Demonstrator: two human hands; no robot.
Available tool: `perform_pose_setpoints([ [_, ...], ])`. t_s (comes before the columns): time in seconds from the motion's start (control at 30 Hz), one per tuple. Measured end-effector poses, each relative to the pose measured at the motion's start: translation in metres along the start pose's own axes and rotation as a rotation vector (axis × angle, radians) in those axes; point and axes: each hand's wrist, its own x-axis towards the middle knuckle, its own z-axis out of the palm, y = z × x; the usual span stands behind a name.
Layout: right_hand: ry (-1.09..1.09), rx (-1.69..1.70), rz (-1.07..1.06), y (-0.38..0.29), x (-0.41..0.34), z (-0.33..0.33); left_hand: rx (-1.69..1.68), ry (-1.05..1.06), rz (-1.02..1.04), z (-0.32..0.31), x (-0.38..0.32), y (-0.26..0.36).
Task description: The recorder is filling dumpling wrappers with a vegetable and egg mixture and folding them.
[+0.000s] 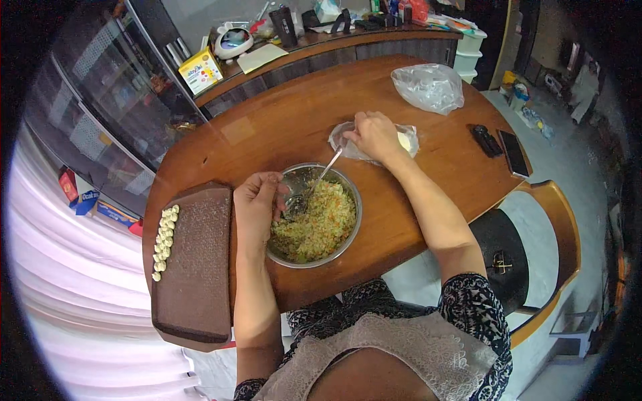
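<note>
A steel bowl (359,220) holds a chopped vegetable filling (321,225) with orange bits, and a metal spoon (331,165) leans in it, its handle towards the upper right. My left hand (258,198) is over the bowl's left rim, fingers curled; whether it holds anything is unclear. Beyond the bowl, my right hand (373,133) reaches down onto a clear plastic bag (341,135), its fingertips partly hidden. A pale round piece, perhaps a dough wrapper (404,141), lies on the bag just right of that hand. At the left, small pale dumplings (165,235) line the edge of a brown tray (200,260).
A crumpled plastic bag (429,87) lies at the table's back right. A phone (513,153) and a black object (485,141) are near the right edge. A chair (567,235) stands at the right. Behind the table, a cluttered sideboard (326,55) holds a yellow box (201,71).
</note>
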Motion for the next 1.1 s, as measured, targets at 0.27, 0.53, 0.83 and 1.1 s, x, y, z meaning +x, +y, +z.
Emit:
perform_pose_setpoints([
  [0.27,0.017,-0.057,0.045,-0.001,-0.001,0.003,-0.006,-0.005,0.009,-0.001,0.003,-0.003],
  [0.53,0.003,0.048,0.141,-0.003,0.001,-0.001,-0.002,-0.009,0.024,-0.002,0.002,-0.004],
  [0.83,-0.005,0.058,0.090,0.002,0.002,0.004,0.010,0.010,-0.006,-0.001,0.001,-0.001],
  [1.1,0.003,0.115,0.112,0.012,0.003,0.013,0.060,-0.007,-0.016,-0.001,0.002,-0.001],
])
